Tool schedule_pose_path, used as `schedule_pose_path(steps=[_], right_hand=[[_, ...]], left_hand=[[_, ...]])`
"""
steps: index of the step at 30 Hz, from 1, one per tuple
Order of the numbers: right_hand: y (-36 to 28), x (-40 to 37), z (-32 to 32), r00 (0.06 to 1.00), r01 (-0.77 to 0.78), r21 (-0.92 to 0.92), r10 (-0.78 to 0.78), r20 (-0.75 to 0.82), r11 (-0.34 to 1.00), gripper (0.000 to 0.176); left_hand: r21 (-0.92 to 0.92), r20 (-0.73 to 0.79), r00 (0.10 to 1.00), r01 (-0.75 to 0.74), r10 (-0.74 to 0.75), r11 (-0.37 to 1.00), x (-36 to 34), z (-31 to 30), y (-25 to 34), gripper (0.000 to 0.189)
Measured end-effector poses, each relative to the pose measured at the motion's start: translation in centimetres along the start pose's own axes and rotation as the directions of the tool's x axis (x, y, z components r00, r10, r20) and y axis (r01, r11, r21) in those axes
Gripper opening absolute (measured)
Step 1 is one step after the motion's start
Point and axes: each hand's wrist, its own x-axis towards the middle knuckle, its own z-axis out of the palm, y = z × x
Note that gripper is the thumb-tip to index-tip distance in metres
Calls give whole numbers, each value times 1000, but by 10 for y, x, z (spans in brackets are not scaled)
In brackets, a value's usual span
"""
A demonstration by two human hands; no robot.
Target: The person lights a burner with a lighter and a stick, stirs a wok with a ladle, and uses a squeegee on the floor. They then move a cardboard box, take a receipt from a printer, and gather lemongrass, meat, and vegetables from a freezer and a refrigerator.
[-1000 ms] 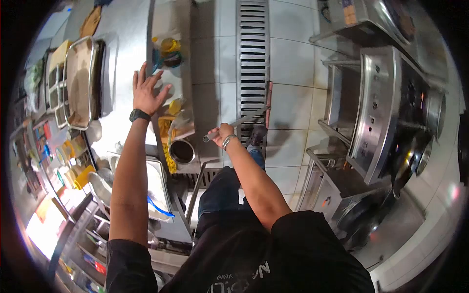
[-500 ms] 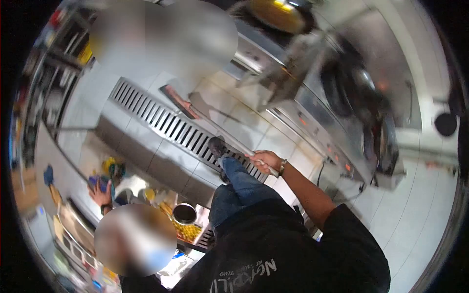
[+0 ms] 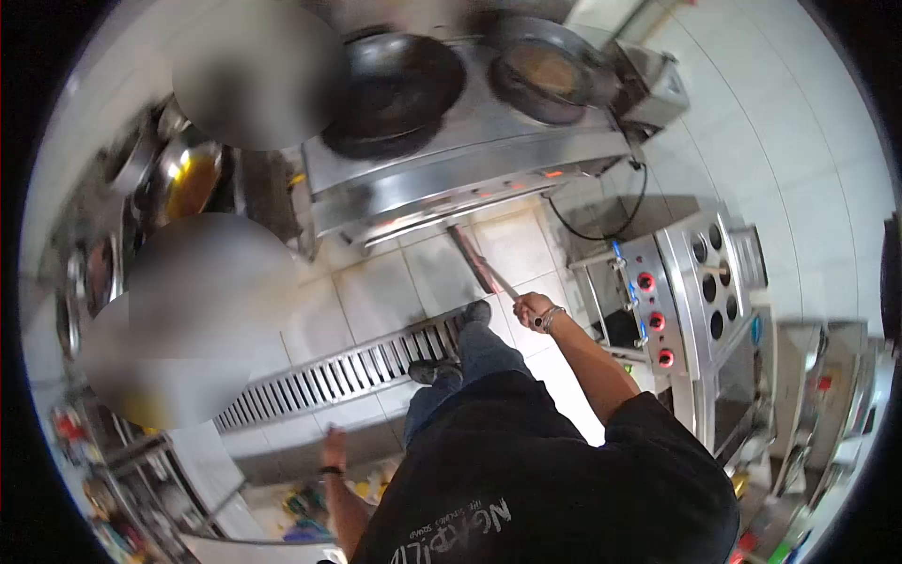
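My right hand (image 3: 534, 311) is wrapped round the upper end of a long-handled floor squeegee (image 3: 476, 261). Its narrow reddish head lies on the white tiles ahead of my feet, close to the front of the stove. The handle is strongly foreshortened in this view. My left hand (image 3: 334, 447) hangs low at my left side, somewhat blurred, its fingers extended and holding nothing. Beneath it is a shelf with colourful items (image 3: 305, 508). My shoes stand at a slotted metal floor drain (image 3: 329, 381).
A steel stove (image 3: 470, 174) with a dark wok (image 3: 390, 85) and another pan (image 3: 545, 73) spans the far side. On the right stands a cooker with round openings and red knobs (image 3: 648, 282); a black hose (image 3: 620, 230) loops beside it. Blurred patches cover the left.
My view has swung right, bringing the knobbed cooker into sight. My left hand has come away from the counter edge. My right hand still grips the squeegee, its head now nearer the stove.
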Motion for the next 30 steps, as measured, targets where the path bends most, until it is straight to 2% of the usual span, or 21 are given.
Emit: schedule_pose_path(steps=[1,2,3,4,5,7,8,9,10,11,12,13,14,15,16,18,20,23,25,28,30], right_hand=[[-4,8,-31,999,-10,189,19,-44,982,19],[-9,28,-64,999,23,445,-9,-35,895,19],[-19,28,-84,989,113,551,-41,-141,827,21],[-28,25,-108,994,105,697,-87,-61,710,18],[-37,24,-131,989,79,815,-150,9,573,20],[-60,28,-170,972,185,888,-212,-103,421,37],[-69,29,-191,949,179,919,-308,-67,351,51],[-81,33,-210,946,183,931,-314,-80,315,51],[-94,42,-231,937,187,960,-333,-109,209,51],[-105,50,-253,926,189,977,-349,-144,99,50],[-118,58,-274,923,191,980,-352,-159,59,50],[-130,65,-294,925,142,989,-361,-120,36,45],[-141,71,-311,925,90,996,-371,-79,14,40],[-150,75,-326,891,97,990,-435,-134,-107,35],[-155,88,-343,856,128,969,-470,-215,-210,30],[-158,121,-377,771,194,898,-504,-389,-396,18],[-168,104,-381,868,130,930,-414,-275,-345,12],[-179,90,-374,868,213,874,-325,-375,-437,9],[-185,108,-376,852,135,946,-453,-262,-293,9],[-198,147,-389,853,205,918,-399,-338,-339,13],[-196,139,-391,850,246,891,-358,-388,-381,16]], left_hand=[[-579,160,983,168,-91,798,-5,-114,52,58],[-655,53,998,53,-24,754,11,-126,72,47],[-711,-55,998,-69,43,700,26,-140,91,37],[-805,-71,993,-110,90,584,45,-142,99,47],[-858,67,998,62,-7,510,58,-141,109,55],[-902,98,992,55,80,429,63,-162,106,55],[-870,102,991,47,87,491,65,-178,103,55],[-834,106,990,38,93,550,65,-195,98,56],[-835,168,986,132,20,534,81,-175,78,50],[-857,99,995,93,-15,506,79,-185,70,41],[-784,54,995,91,-79,614,74,-208,70,37],[-347,-52,995,-93,80,933,79,-215,56,36],[-227,-110,984,-165,144,960,86,-211,43,35],[-514,-105,993,-9,-52,858,86,-233,57,41],[-562,-50,995,43,-85,826,88,-255,66,41],[-543,54,997,74,-53,836,99,-290,80,40],[-521,129,992,56,14,851,116,-320,97,39],[-540,211,974,43,86,841,149,-372,119,37],[-567,232,965,30,125,823,175,-409,127,37],[-575,215,963,-10,163,818,215,-453,123,35],[-558,186,967,-43,176,829,243,-477,110,35]])
